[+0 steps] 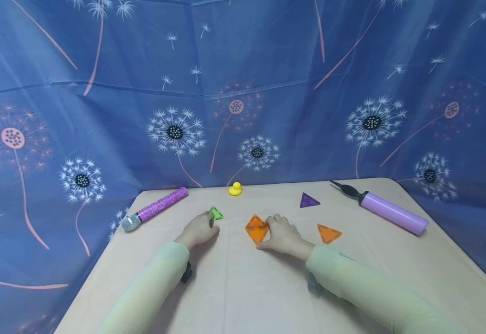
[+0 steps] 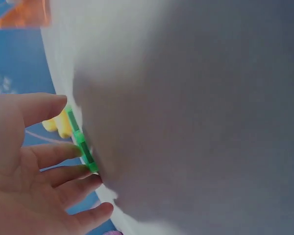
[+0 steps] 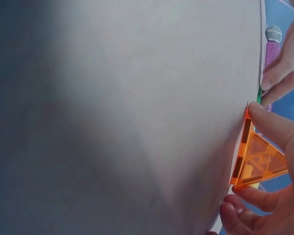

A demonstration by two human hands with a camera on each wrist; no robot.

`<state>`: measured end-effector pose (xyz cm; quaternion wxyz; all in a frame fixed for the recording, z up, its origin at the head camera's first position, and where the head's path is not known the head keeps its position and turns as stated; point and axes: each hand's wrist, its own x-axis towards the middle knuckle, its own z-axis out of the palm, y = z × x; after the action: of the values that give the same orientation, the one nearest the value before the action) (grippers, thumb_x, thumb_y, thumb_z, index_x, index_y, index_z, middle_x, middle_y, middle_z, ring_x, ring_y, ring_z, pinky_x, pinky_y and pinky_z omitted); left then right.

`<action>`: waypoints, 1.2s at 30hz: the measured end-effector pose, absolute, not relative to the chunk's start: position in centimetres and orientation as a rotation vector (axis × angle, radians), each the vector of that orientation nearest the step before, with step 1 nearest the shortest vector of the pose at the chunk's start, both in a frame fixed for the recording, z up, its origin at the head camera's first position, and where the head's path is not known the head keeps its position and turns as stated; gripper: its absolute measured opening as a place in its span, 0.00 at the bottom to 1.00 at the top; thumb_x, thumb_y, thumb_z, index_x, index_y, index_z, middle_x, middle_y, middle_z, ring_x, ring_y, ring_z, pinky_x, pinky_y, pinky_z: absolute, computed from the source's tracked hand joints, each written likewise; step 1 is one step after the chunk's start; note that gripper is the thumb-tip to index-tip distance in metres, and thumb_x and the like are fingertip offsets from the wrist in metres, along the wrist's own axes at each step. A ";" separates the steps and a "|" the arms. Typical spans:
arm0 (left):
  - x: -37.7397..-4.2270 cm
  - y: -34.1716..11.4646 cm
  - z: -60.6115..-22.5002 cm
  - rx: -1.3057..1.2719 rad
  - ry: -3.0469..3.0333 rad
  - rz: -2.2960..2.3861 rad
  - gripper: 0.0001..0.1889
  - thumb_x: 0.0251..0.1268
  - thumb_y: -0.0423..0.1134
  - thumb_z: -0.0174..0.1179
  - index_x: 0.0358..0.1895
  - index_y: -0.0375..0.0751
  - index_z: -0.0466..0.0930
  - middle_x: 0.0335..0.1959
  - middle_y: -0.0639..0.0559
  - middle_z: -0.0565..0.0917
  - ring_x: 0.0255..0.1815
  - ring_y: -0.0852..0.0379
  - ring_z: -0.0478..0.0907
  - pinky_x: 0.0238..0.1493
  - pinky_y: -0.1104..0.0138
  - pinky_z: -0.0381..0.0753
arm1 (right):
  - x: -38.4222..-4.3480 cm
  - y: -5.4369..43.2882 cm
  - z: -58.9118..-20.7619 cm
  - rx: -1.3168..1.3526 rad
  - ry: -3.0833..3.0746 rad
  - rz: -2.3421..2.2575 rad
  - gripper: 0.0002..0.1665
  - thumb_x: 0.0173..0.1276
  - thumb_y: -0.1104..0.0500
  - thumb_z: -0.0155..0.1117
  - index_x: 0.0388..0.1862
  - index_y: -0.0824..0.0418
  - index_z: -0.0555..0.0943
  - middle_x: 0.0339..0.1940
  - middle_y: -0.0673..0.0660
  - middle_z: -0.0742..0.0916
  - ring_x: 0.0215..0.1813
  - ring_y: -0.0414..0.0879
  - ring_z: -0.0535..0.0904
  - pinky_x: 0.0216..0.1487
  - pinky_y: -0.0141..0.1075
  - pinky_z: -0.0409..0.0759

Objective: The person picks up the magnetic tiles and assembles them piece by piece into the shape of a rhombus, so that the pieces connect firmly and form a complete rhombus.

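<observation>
Two orange triangular magnetic tiles [image 1: 257, 228] lie edge to edge near the table's middle. In the right wrist view one orange tile [image 3: 262, 159] stands up from the other, which is flat on the table. My right hand [image 1: 285, 235] pinches them, thumb at one corner and a finger at another. To the left, my left hand [image 1: 200, 229] is at a small green triangular tile [image 1: 216, 214], its fingers mostly straight. In the left wrist view the fingertips meet the green tile's edge [image 2: 85, 149], while the thumb stands near its other end.
A yellow rubber duck [image 1: 235, 189] sits at the back edge. A purple glitter microphone [image 1: 155, 208] lies at the left. On the right are a purple triangular tile [image 1: 309, 200], another orange triangular tile [image 1: 329, 233] and a lilac hand pump [image 1: 393, 212]. A blue dandelion-print cloth [image 1: 268, 93] hangs behind.
</observation>
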<state>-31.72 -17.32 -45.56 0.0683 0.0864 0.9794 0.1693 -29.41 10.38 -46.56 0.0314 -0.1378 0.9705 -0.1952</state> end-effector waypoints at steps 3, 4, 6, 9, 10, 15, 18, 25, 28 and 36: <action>-30.5 -16.9 -45.5 0.320 2.956 0.486 0.34 0.73 0.47 0.59 0.73 0.26 0.66 0.74 0.29 0.65 0.73 0.32 0.65 0.72 0.44 0.63 | -29.4 10.4 -46.5 -0.422 2.985 -0.596 0.45 0.48 0.35 0.82 0.56 0.61 0.79 0.45 0.54 0.78 0.48 0.53 0.75 0.49 0.54 0.78; -30.1 -16.7 -45.4 0.331 2.952 0.482 0.34 0.73 0.47 0.59 0.73 0.27 0.67 0.74 0.30 0.66 0.73 0.32 0.65 0.72 0.44 0.64 | -29.4 10.4 -46.5 -0.423 2.985 -0.595 0.45 0.48 0.35 0.82 0.56 0.61 0.79 0.45 0.55 0.78 0.49 0.54 0.75 0.49 0.54 0.78; -29.3 -16.4 -45.4 0.354 2.948 0.477 0.33 0.73 0.47 0.60 0.72 0.27 0.68 0.73 0.31 0.68 0.72 0.32 0.67 0.71 0.45 0.65 | -29.5 10.4 -46.5 -0.425 2.984 -0.596 0.45 0.49 0.35 0.82 0.56 0.61 0.79 0.46 0.55 0.79 0.49 0.54 0.75 0.50 0.55 0.78; -28.2 -16.0 -45.3 0.400 2.942 0.476 0.32 0.72 0.46 0.61 0.71 0.28 0.71 0.72 0.32 0.69 0.71 0.33 0.68 0.70 0.45 0.67 | -29.5 10.5 -46.5 -0.432 2.985 -0.596 0.45 0.49 0.35 0.82 0.57 0.61 0.79 0.46 0.55 0.78 0.49 0.54 0.75 0.49 0.54 0.78; -27.8 -15.8 -45.3 0.418 2.939 0.476 0.31 0.72 0.46 0.62 0.70 0.28 0.71 0.72 0.32 0.70 0.71 0.33 0.69 0.70 0.45 0.68 | -29.5 10.5 -46.5 -0.431 2.985 -0.593 0.45 0.49 0.35 0.82 0.57 0.61 0.79 0.46 0.55 0.78 0.49 0.54 0.75 0.49 0.54 0.78; -26.2 -15.4 -45.2 0.470 2.935 0.440 0.29 0.71 0.47 0.62 0.68 0.31 0.75 0.71 0.32 0.71 0.69 0.34 0.71 0.68 0.44 0.70 | -29.5 10.8 -46.5 -0.430 2.989 -0.593 0.46 0.48 0.35 0.82 0.58 0.62 0.78 0.44 0.55 0.78 0.49 0.54 0.75 0.49 0.55 0.78; -25.4 -15.2 -45.0 0.484 2.939 0.422 0.29 0.70 0.46 0.63 0.67 0.31 0.76 0.69 0.32 0.73 0.68 0.34 0.72 0.67 0.44 0.71 | -29.5 10.7 -46.4 -0.438 2.990 -0.598 0.46 0.48 0.35 0.82 0.57 0.62 0.79 0.44 0.55 0.78 0.49 0.54 0.75 0.49 0.55 0.78; -23.9 -15.1 -45.0 0.550 2.943 0.396 0.28 0.68 0.47 0.66 0.64 0.30 0.78 0.66 0.31 0.75 0.66 0.34 0.74 0.63 0.43 0.74 | -29.5 10.5 -46.4 -0.433 2.981 -0.599 0.47 0.48 0.35 0.82 0.58 0.63 0.78 0.44 0.55 0.78 0.49 0.54 0.75 0.50 0.55 0.78; -24.0 -15.1 -44.9 0.577 2.974 0.415 0.24 0.65 0.44 0.69 0.58 0.31 0.82 0.58 0.34 0.81 0.59 0.37 0.79 0.58 0.45 0.79 | -29.4 10.6 -46.3 -0.435 2.982 -0.597 0.47 0.48 0.35 0.82 0.58 0.63 0.78 0.44 0.55 0.78 0.49 0.54 0.75 0.50 0.55 0.78; -26.9 -15.8 -44.6 0.572 2.952 0.581 0.29 0.55 0.39 0.75 0.59 0.30 0.80 0.46 0.40 0.81 0.46 0.45 0.80 0.54 0.49 0.80 | -29.4 10.6 -46.4 -0.437 2.980 -0.604 0.46 0.49 0.36 0.82 0.58 0.62 0.78 0.45 0.55 0.78 0.49 0.54 0.75 0.50 0.55 0.78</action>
<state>-26.92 -15.81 -44.60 0.0394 0.1866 0.9631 0.1897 -29.44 10.58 -46.36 0.0348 -0.1423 0.9695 -0.1967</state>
